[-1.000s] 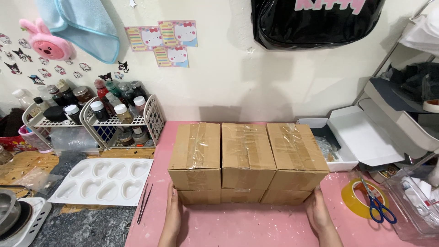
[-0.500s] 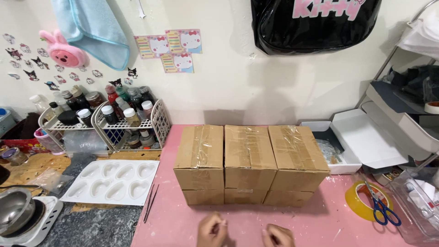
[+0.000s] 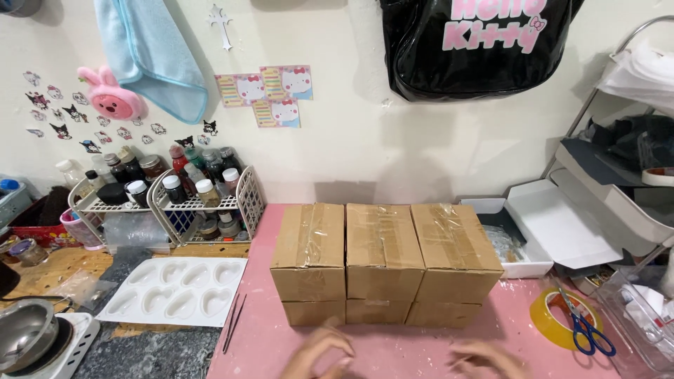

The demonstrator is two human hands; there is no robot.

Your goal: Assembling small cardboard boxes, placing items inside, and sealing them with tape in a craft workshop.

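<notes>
Both hands blurred, cut off by bottom edge: left hand [image 3: 319, 354] and right hand [image 3: 488, 358], just in front of the boxes [image 3: 382, 260]. Fingers look loosely curled, maybe holding nothing; can't tell. Bottom row of boxes mostly hidden under top row. Left of boxes, pot [image 3: 24, 337] cut by the edge. Right of boxes, clear bin [image 3: 642, 312] partly out of frame.

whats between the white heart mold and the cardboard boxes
In the head view, thin metal tweezers lie on the pink mat's edge between the mold and the boxes; nothing else is there.
</notes>
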